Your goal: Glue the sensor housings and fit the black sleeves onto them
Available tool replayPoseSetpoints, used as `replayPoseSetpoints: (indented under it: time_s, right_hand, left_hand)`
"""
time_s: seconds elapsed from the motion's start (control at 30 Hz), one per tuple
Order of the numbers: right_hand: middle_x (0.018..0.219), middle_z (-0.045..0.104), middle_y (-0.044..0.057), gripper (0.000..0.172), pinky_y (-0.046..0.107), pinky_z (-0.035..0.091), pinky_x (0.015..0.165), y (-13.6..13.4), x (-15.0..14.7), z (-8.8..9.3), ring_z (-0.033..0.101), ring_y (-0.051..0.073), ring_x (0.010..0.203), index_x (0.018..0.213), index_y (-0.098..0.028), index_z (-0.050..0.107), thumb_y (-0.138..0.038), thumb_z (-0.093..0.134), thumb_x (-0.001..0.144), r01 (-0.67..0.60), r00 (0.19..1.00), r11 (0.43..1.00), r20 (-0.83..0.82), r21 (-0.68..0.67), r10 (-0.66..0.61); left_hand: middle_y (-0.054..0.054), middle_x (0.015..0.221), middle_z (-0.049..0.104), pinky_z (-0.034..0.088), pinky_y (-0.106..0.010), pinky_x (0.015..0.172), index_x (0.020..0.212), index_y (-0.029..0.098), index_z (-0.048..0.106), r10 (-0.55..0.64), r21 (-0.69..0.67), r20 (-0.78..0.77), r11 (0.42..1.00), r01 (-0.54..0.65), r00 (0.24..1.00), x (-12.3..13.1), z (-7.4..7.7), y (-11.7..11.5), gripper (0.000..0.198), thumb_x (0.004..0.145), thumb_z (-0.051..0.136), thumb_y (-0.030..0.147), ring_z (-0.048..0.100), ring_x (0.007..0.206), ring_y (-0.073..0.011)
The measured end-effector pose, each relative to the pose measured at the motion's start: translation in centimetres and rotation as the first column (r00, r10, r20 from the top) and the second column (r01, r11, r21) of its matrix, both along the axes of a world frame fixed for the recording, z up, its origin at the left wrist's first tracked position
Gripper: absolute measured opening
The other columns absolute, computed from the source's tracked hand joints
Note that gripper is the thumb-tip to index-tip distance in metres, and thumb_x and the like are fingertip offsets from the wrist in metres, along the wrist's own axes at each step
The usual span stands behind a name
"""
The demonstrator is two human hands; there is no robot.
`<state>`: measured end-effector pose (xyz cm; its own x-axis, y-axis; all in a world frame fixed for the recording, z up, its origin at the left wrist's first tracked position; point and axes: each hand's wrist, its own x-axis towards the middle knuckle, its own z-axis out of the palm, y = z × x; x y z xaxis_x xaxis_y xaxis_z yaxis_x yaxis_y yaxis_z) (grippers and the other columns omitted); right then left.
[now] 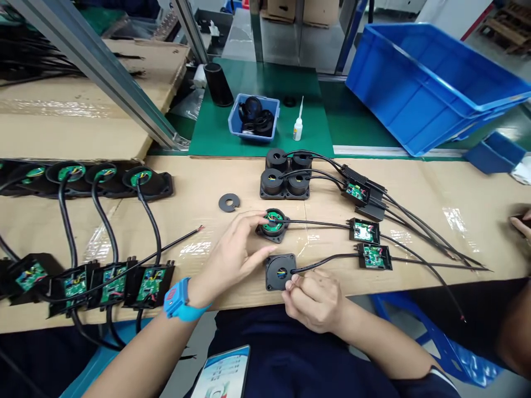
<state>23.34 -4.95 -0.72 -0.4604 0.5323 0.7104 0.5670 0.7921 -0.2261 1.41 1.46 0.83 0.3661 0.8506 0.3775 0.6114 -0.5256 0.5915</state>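
- Spreading its thumb and forefinger apart, the left hand (232, 253) is at the left edge of the green-board housing (275, 226) on the worktop (199, 199).
- Just nearer the person than that housing lies a covered square housing (276, 265); the right hand (315, 301) has its fingers curled together at its corner, though whether they clamp the corner or the cable (321, 260) cannot be told.
- Left of the green-board housing: a slotted black ring (224, 202).
- Beyond it: four black cylindrical housings (286, 190).
- Right of it: two open circuit-board boxes (374, 257).
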Motion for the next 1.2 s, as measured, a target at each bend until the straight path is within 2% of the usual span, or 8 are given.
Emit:
replayPoseSetpoints:
  time_s: [0.17, 0.3, 0.47, 0.7, 0.9, 1.03, 1.13, 1.2]
  right_hand:
    - [0.071, 0.066, 0.000, 0.011, 0.033, 0.035, 0.058, 0.1, 0.1, 0.6, 0.059, 0.013, 0.062, 0.079, -0.016, 0.065, -0.018, 0.067, 0.090, 0.002, 0.999, 1.000, 0.040, 0.017, -0.002]
    - [0.070, 0.066, -0.002, 0.013, 0.036, 0.033, 0.065, 0.4, 0.3, 1.3, 0.055, 0.012, 0.060, 0.076, -0.017, 0.064, -0.018, 0.070, 0.087, -0.002, 0.998, 1.000, 0.055, 0.014, 0.002]
    - [0.072, 0.069, -0.001, 0.011, 0.036, 0.031, 0.063, 0.6, 0.5, 2.2, 0.056, 0.012, 0.060, 0.078, -0.016, 0.065, -0.014, 0.067, 0.088, -0.052, 0.995, 0.998, 0.088, -0.037, 0.055]
    - [0.077, 0.073, 0.001, 0.013, 0.036, 0.038, 0.065, 0.5, 0.8, 2.9, 0.061, 0.013, 0.065, 0.084, -0.015, 0.069, -0.016, 0.062, 0.095, -0.068, 0.980, 0.994, 0.181, -0.080, 0.082]
    - [0.075, 0.068, 0.000, 0.013, 0.039, 0.045, 0.073, 1.4, 1.1, 5.3, 0.062, 0.016, 0.069, 0.086, -0.014, 0.071, -0.020, 0.066, 0.095, -0.144, 0.926, 0.966, 0.314, -0.214, 0.208]
    - [0.073, 0.067, -0.001, 0.018, 0.039, 0.044, 0.075, 4.0, 1.8, 7.4, 0.056, 0.014, 0.064, 0.088, -0.015, 0.070, -0.030, 0.067, 0.097, -0.222, 0.916, 0.918, 0.252, -0.330, 0.312]
    - [0.093, 0.075, 0.003, 0.013, 0.038, 0.045, 0.082, 7.1, 2.7, 7.7, 0.063, 0.017, 0.081, 0.103, -0.017, 0.069, -0.028, 0.067, 0.099, -0.067, 0.965, 0.938, 0.216, -0.341, 0.148]
    - [0.107, 0.075, 0.008, 0.020, 0.039, 0.044, 0.088, 8.9, 3.2, 7.0, 0.066, 0.022, 0.095, 0.113, -0.017, 0.066, -0.032, 0.065, 0.101, 0.078, 0.959, 0.930, 0.281, -0.359, 0.028]
  left_hand:
    - [-0.015, 0.142, 0.059, 0.050, -0.047, 0.113, 0.128, 0.020, 0.050, 0.005, 0.029, 0.030, 1.000, -0.005, 1.000, 1.2, -0.9, 1.2, 0.037, 0.096, 0.067, 0.029, 0.057, 0.137, -0.0271]
    - [-0.009, 0.121, 0.069, 0.057, -0.039, 0.100, 0.123, 0.020, 0.054, 0.075, 0.049, 0.044, 0.996, -0.077, 0.996, 1.5, -1.1, 0.9, 0.038, 0.092, 0.074, 0.030, 0.068, 0.114, -0.0235]
    - [-0.006, 0.101, 0.063, 0.059, -0.034, 0.087, 0.121, 0.019, 0.059, 0.104, 0.004, 0.086, 0.994, -0.105, 0.991, 1.8, -0.9, 0.1, 0.038, 0.090, 0.077, 0.031, 0.065, 0.096, -0.0194]
    - [-0.010, 0.115, 0.064, 0.062, -0.036, 0.090, 0.114, 0.020, 0.069, 0.027, 0.002, 0.129, 1.000, -0.027, 0.991, 0.8, -1.9, 0.4, 0.025, 0.092, 0.074, 0.030, 0.068, 0.108, -0.0220]
    - [-0.009, 0.112, 0.061, 0.065, -0.031, 0.080, 0.116, 0.020, 0.070, -0.010, 0.032, 0.104, 0.999, 0.007, 0.994, 0.9, -2.0, 0.4, 0.023, 0.093, 0.072, 0.027, 0.070, 0.101, -0.0196]
    - [-0.010, 0.110, 0.059, 0.066, -0.031, 0.082, 0.115, 0.020, 0.070, -0.020, 0.019, 0.100, 1.000, 0.019, 0.995, 0.9, -1.8, 0.3, 0.022, 0.094, 0.070, 0.025, 0.070, 0.104, -0.0208]
    - [-0.010, 0.110, 0.057, 0.066, -0.032, 0.081, 0.116, 0.018, 0.070, -0.037, 0.034, 0.097, 0.999, 0.034, 0.995, 0.8, -1.9, 0.3, 0.022, 0.094, 0.070, 0.024, 0.069, 0.104, -0.0216]
    - [-0.011, 0.110, 0.057, 0.066, -0.032, 0.081, 0.115, 0.018, 0.070, -0.045, 0.035, 0.108, 0.999, 0.041, 0.993, 0.9, -2.1, 0.3, 0.022, 0.094, 0.070, 0.024, 0.069, 0.103, -0.0219]
